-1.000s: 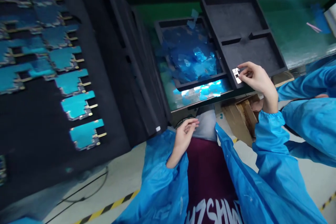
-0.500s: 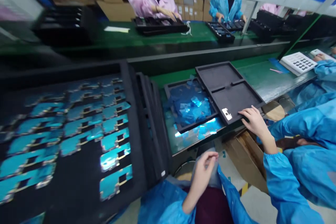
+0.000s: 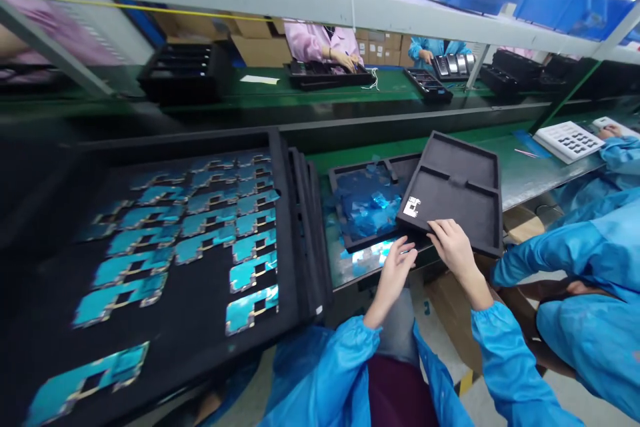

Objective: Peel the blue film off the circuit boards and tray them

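A black foam tray [image 3: 453, 197] with divided recesses lies tilted on top of a second dark tray [image 3: 350, 180] holding crumpled blue film pieces. A small white-and-silver part [image 3: 411, 207] sits near the foam tray's near left corner. My right hand [image 3: 454, 250] rests on the foam tray's near edge, fingers curled over it, just right of the white part. My left hand [image 3: 395, 273] is raised beside that tray's near corner, fingers apart, over the lower tray's edge and holding nothing.
A large black foam sheet [image 3: 170, 260] with rows of blue-filmed circuit boards stands left of the trays. A cardboard box [image 3: 450, 313] lies below the bench. A co-worker's blue sleeve [image 3: 590, 260] crowds the right, near a white tray [image 3: 567, 140]. Overhead runs a shelf [image 3: 300, 0] with blue bins.
My view has risen from the hands towards the far bench. My left hand has come up from my lap to the tray's edge. The foam tray has turned, and my right hand has shifted left along it.
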`<action>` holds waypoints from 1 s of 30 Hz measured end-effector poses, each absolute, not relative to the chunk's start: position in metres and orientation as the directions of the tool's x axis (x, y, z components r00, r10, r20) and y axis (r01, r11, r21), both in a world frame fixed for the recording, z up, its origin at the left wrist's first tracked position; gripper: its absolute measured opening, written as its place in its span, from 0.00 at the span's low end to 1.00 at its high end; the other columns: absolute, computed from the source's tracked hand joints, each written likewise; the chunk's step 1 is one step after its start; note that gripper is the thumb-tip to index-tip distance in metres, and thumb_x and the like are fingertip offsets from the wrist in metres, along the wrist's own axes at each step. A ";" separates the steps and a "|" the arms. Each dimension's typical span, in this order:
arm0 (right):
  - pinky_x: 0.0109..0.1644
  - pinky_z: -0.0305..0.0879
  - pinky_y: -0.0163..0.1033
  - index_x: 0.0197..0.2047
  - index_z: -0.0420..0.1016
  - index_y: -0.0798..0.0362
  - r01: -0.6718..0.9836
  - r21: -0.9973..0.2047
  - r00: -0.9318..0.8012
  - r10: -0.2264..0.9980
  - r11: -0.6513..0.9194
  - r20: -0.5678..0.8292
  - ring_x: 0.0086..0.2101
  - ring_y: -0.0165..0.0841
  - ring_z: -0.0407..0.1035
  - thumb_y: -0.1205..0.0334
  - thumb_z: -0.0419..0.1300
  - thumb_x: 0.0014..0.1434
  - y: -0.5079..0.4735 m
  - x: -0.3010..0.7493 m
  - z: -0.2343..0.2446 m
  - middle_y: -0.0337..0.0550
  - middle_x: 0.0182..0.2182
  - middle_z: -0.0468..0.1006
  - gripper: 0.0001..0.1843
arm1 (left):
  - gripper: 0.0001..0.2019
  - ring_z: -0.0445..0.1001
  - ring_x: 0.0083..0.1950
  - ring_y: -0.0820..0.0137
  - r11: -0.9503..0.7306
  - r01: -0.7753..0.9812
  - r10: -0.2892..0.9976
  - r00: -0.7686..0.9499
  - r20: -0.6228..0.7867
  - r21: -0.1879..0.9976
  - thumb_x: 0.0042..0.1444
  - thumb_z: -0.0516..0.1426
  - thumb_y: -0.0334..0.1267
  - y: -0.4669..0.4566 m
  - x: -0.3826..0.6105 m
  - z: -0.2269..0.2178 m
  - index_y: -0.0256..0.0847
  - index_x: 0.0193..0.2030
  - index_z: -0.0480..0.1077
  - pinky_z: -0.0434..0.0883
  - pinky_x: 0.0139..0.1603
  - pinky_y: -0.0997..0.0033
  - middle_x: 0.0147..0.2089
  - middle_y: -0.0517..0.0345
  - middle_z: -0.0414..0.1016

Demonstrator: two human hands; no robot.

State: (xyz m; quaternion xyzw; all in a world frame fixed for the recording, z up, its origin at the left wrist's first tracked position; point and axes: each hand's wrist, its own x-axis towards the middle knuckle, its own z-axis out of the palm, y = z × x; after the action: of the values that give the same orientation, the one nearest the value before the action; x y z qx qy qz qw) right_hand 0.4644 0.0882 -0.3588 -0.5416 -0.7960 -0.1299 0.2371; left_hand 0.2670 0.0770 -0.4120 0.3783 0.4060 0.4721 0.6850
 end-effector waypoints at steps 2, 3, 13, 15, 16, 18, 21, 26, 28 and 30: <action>0.49 0.72 0.49 0.62 0.79 0.55 0.935 -0.034 -0.283 0.801 0.353 0.528 0.47 0.45 0.74 0.63 0.54 0.80 0.087 0.452 -0.359 0.55 0.50 0.84 0.16 | 0.39 0.83 0.60 0.52 0.292 -0.380 0.948 0.238 -0.213 0.877 0.57 0.72 0.60 0.080 0.264 -0.407 0.42 0.68 0.69 0.82 0.52 0.57 0.63 0.37 0.81; 0.48 0.72 0.49 0.62 0.79 0.56 0.939 -0.023 -0.278 0.799 0.342 0.533 0.47 0.45 0.74 0.64 0.54 0.79 0.086 0.444 -0.360 0.55 0.49 0.84 0.16 | 0.39 0.84 0.59 0.52 0.311 -0.406 0.942 0.252 -0.221 0.859 0.57 0.72 0.60 0.082 0.265 -0.404 0.42 0.68 0.68 0.83 0.51 0.58 0.62 0.37 0.81; 0.50 0.73 0.50 0.69 0.75 0.57 0.947 -0.059 -0.248 0.833 0.317 0.495 0.48 0.44 0.75 0.66 0.56 0.78 0.071 0.364 -0.362 0.54 0.53 0.84 0.20 | 0.23 0.83 0.53 0.62 0.103 -0.533 0.973 -0.122 -0.197 0.840 0.57 0.71 0.53 0.118 0.274 -0.382 0.40 0.50 0.73 0.78 0.56 0.63 0.50 0.51 0.83; 0.62 0.72 0.53 0.72 0.71 0.55 0.920 -0.130 -0.261 0.823 0.371 0.504 0.56 0.44 0.74 0.62 0.57 0.78 0.058 0.369 -0.348 0.53 0.58 0.83 0.23 | 0.23 0.83 0.55 0.59 0.080 -0.480 0.976 -0.141 -0.166 0.874 0.59 0.70 0.52 0.122 0.262 -0.380 0.42 0.53 0.73 0.79 0.57 0.61 0.54 0.49 0.83; 0.69 0.68 0.55 0.73 0.71 0.53 0.910 -0.173 -0.241 0.818 0.378 0.522 0.60 0.45 0.73 0.60 0.58 0.78 0.050 0.377 -0.342 0.53 0.61 0.81 0.24 | 0.23 0.83 0.57 0.58 0.077 -0.461 0.977 -0.142 -0.160 0.884 0.61 0.69 0.52 0.125 0.256 -0.380 0.42 0.55 0.73 0.80 0.57 0.59 0.56 0.48 0.83; 0.78 0.58 0.59 0.74 0.71 0.49 0.911 -0.276 -0.100 0.811 0.308 0.576 0.69 0.45 0.67 0.55 0.59 0.78 0.033 0.400 -0.332 0.52 0.68 0.76 0.25 | 0.22 0.83 0.58 0.56 0.083 -0.437 0.975 -0.150 -0.164 0.896 0.62 0.68 0.50 0.130 0.244 -0.378 0.43 0.58 0.73 0.81 0.57 0.58 0.59 0.47 0.83; 0.80 0.54 0.64 0.76 0.68 0.48 0.846 -0.529 0.302 0.754 0.070 0.583 0.76 0.50 0.57 0.47 0.61 0.75 0.017 0.445 -0.334 0.56 0.75 0.66 0.32 | 0.20 0.83 0.58 0.55 0.127 -0.409 0.959 -0.181 -0.217 0.904 0.64 0.67 0.48 0.139 0.233 -0.380 0.42 0.58 0.73 0.83 0.57 0.56 0.60 0.46 0.82; 0.70 0.72 0.61 0.85 0.48 0.54 0.241 -0.965 0.647 0.759 -0.106 0.078 0.71 0.55 0.68 0.32 0.67 0.64 0.000 0.482 -0.362 0.67 0.77 0.62 0.60 | 0.20 0.82 0.63 0.54 0.125 -0.426 0.955 -0.193 -0.224 0.896 0.64 0.66 0.51 0.139 0.237 -0.387 0.43 0.57 0.74 0.80 0.66 0.54 0.60 0.46 0.83; 0.67 0.77 0.58 0.85 0.48 0.50 0.097 -0.990 0.576 0.817 -0.097 -0.024 0.67 0.53 0.73 0.34 0.68 0.65 -0.010 0.477 -0.372 0.64 0.73 0.70 0.58 | 0.20 0.80 0.67 0.53 0.104 -0.430 0.955 -0.208 -0.211 0.897 0.64 0.66 0.52 0.130 0.247 -0.388 0.43 0.57 0.75 0.77 0.70 0.53 0.61 0.46 0.83; 0.68 0.76 0.57 0.84 0.51 0.47 0.070 -0.997 0.521 0.854 -0.036 0.005 0.67 0.49 0.74 0.38 0.69 0.66 -0.018 0.469 -0.380 0.59 0.71 0.74 0.54 | 0.23 0.78 0.69 0.52 0.121 -0.456 0.953 -0.193 -0.231 0.882 0.64 0.67 0.53 0.118 0.259 -0.387 0.45 0.60 0.73 0.76 0.71 0.52 0.65 0.46 0.82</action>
State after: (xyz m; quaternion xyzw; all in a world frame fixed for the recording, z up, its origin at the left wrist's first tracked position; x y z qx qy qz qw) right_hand 0.4686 -0.0182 -0.3803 -0.6395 -0.3609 0.3306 0.5929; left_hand 0.2591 0.1178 -0.3865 0.2616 0.4752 0.6090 0.5787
